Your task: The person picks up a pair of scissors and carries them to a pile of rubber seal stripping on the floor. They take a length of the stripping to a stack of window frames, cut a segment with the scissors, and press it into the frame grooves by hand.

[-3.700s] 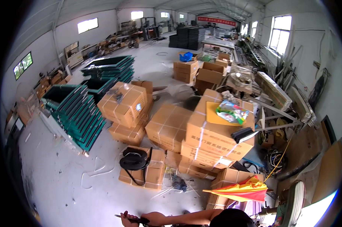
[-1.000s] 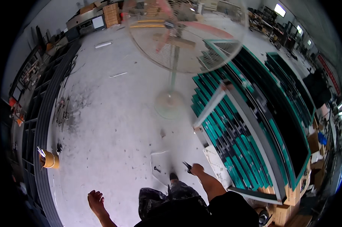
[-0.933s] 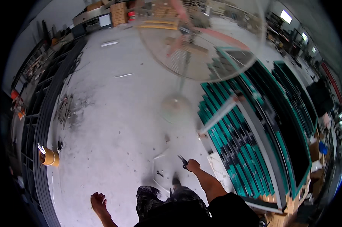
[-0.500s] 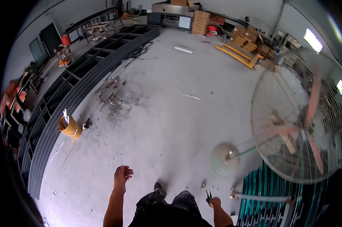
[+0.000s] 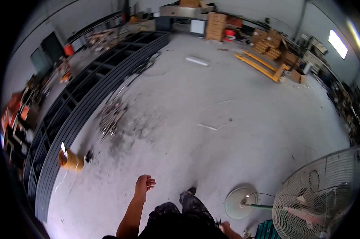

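My left hand [image 5: 144,186] hangs over the grey floor in front of me, fingers loosely curled and a little apart, with nothing visible in it. At the lower edge my right hand [image 5: 226,228] is closed on dark pliers [image 5: 219,220]; only their narrow tips show beyond the fingers. The round base [image 5: 240,202] of a standing fan lies just beyond my right hand. Its wire-caged fan head [image 5: 319,199] fills the lower right, with reddish blades inside.
Long dark metal profiles [image 5: 88,85] run along the left, beside a yellow bucket [image 5: 73,161]. Loose metal pieces [image 5: 111,117] and a white strip [image 5: 212,127] lie on the floor. A yellow pallet jack [image 5: 263,67] and boxes [image 5: 216,27] stand far off. Green-topped stock [image 5: 267,230] is at lower right.
The view has moved forward: the fan, its base and the green stock have slid lower in view. My left hand's fingers have curled more. The right hand with the pliers sits lower, partly cut off.
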The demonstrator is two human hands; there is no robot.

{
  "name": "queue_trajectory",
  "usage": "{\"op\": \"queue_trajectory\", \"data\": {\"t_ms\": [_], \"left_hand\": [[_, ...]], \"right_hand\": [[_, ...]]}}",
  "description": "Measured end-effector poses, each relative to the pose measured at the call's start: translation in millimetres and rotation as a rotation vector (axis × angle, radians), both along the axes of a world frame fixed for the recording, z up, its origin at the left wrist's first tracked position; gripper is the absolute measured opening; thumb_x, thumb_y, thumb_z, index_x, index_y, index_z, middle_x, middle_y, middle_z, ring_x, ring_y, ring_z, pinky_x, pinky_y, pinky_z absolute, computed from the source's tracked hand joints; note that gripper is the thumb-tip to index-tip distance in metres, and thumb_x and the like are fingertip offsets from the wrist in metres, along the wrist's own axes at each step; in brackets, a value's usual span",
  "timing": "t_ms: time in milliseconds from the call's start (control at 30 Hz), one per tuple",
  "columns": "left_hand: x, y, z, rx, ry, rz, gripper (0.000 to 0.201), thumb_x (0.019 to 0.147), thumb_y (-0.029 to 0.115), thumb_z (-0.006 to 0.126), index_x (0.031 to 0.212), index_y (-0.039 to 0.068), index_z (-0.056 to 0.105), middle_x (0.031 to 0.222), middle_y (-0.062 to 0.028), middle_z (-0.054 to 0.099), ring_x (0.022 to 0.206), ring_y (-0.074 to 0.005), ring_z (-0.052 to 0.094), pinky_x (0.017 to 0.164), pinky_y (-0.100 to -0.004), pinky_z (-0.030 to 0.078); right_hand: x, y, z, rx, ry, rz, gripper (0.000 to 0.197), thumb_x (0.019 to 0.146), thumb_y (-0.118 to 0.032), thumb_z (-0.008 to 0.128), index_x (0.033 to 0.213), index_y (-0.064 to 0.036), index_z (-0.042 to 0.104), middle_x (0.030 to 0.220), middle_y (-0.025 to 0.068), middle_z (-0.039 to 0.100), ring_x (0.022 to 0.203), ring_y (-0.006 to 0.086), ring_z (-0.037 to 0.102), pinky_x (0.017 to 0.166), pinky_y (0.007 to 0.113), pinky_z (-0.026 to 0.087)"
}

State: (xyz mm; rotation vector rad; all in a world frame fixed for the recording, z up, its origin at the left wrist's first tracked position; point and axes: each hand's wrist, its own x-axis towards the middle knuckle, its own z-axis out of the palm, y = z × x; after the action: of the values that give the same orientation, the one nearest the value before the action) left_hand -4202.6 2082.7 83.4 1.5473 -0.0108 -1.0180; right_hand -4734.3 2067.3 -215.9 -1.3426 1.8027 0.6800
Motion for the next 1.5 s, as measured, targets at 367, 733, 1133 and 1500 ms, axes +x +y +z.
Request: {"op": "queue_trajectory", "data": {"t_ms": [367, 733, 1133, 1500], "left_hand": [[77.8, -329.7, -28.9, -0.133, 0.08, -0.007, 0.028, 0.09, 0.031, 0.046, 0.097, 0.005, 0.053, 0.082, -0.0076, 0.063, 0.072, -0.0176, 0.061, 0.06, -0.0288, 0.045], [23.2, -805.4, 8.8, -0.072, 0.002, -0.665, 0.03, 0.087, 0.035, 0.051, 0.1, 0.009, 0.057, 0.084, -0.0046, 0.062, 0.077, -0.0184, 0.059, 0.069, -0.031, 0.045], [-267.8, -1103.8, -19.9, 0.052, 0.167, -1.234, 0.031, 0.091, 0.036, 0.046, 0.101, 0.008, 0.056, 0.085, -0.0049, 0.063, 0.077, -0.021, 0.06, 0.068, -0.0335, 0.045], [-435.8, -1360.1, -31.0, 0.117, 0.251, -1.266, 0.035, 0.097, 0.03, 0.038, 0.103, 0.001, 0.055, 0.084, -0.0092, 0.063, 0.077, -0.0222, 0.059, 0.064, -0.0332, 0.048]], "right_hand": [[271.2, -548.1, 169.7, -0.703, -0.414, -0.045, 0.043, 0.075, -0.043, 0.064, 0.095, -0.0051, 0.063, 0.094, 0.0192, 0.065, 0.089, 0.0385, 0.061, 0.072, 0.045, 0.049], [85.5, -549.2, 90.4, -0.331, 0.17, -0.833, 0.052, 0.069, -0.046, 0.069, 0.093, -0.0003, 0.069, 0.098, 0.0204, 0.067, 0.098, 0.0334, 0.064, 0.083, 0.042, 0.051], [32.3, -604.7, 95.4, 0.164, 0.17, -1.554, 0.047, 0.075, -0.04, 0.069, 0.113, -0.0144, 0.066, 0.124, 0.0094, 0.059, 0.117, 0.0253, 0.055, 0.094, 0.034, 0.046], [-210.9, -1142.7, 123.9, -0.738, -0.23, -0.965, 0.038, 0.072, -0.038, 0.063, 0.093, -0.0066, 0.063, 0.092, 0.0183, 0.065, 0.09, 0.0365, 0.061, 0.074, 0.047, 0.049]]}}
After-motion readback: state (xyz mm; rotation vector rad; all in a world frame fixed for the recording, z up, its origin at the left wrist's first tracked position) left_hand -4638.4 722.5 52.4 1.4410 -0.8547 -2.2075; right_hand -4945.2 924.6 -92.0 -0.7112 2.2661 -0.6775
